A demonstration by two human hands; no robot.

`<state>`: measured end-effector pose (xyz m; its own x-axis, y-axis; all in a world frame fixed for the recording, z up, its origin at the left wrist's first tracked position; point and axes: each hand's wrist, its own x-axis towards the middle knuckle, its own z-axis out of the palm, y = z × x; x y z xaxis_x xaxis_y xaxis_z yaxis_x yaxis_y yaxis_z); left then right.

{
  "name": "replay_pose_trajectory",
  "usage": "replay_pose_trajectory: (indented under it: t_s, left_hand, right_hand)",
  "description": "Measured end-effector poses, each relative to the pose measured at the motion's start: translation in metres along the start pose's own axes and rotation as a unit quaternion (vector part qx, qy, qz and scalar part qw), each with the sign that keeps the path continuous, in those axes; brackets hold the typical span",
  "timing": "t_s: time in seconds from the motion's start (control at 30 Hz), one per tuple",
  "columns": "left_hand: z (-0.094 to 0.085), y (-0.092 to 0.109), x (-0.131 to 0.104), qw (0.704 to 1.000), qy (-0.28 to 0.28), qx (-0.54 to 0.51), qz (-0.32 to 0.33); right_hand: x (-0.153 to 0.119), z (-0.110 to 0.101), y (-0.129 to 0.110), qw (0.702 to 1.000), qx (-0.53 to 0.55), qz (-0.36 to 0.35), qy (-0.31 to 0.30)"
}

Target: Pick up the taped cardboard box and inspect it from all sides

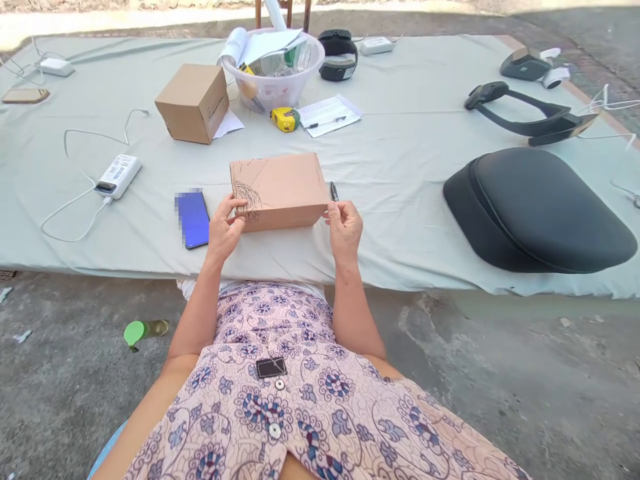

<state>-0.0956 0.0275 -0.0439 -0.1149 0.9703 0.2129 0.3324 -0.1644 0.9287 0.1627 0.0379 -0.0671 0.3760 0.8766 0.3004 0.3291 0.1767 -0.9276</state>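
A closed cardboard box (285, 181) lies on the cloth-covered table in front of me, with black scribbled lines on its left end. My left hand (225, 228) grips its front left corner, thumb on the front and a finger over the top. At the front right corner, my right hand (345, 228) pinches the box edge between thumb and fingers. A black marker (334, 192) lies just behind my right hand. To the left of my left hand rests a phone (196, 221) with a blue screen.
Behind stand another cardboard box (193, 100), a filled plastic basin (270, 93), a yellow tape measure (285, 119) and a written sheet (340, 110). A black cushion-like object (545, 210) sits right. A white power bank (119, 176) with cable lies left; a green-lidded bottle (137, 332) is on the ground.
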Motion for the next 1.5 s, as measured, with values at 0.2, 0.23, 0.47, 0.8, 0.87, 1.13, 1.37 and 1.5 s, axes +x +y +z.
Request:
replay_pose_trajectory:
  t_s: [0.2,0.23,0.47,0.8,0.87,1.13,1.37,1.5]
  left_hand:
    - [0.003,-0.005,0.0,0.999,0.04,0.006,0.018]
    - [0.003,-0.008,0.001,0.999,0.049,-0.003,0.016]
    - [0.003,-0.018,0.005,0.996,0.047,-0.058,-0.049]
    - [0.001,-0.005,0.001,0.996,0.084,0.006,0.02]
    - [-0.001,0.01,-0.002,0.994,0.088,0.022,0.055]
    - [0.013,0.059,0.001,0.952,0.059,0.123,0.273]
    - [0.017,0.037,0.036,0.936,-0.049,0.115,0.33]
    - [0.011,0.032,0.046,0.932,-0.089,0.089,0.339]
  right_hand:
    - [-0.017,-0.011,-0.005,0.992,0.056,0.038,-0.108]
    - [-0.02,-0.014,-0.005,0.986,0.066,0.048,-0.145]
    - [-0.022,-0.017,-0.003,0.96,0.126,0.106,-0.228]
    - [-0.024,-0.026,-0.007,0.931,0.148,0.097,-0.319]
    - [-0.028,-0.023,-0.005,0.927,0.155,0.097,-0.329]
    - [-0.05,0.004,-0.012,0.916,-0.095,0.034,-0.388]
    - [-0.041,-0.013,-0.033,0.954,-0.121,0.006,-0.273]
    - [-0.022,-0.018,-0.036,0.992,-0.059,-0.042,-0.102]
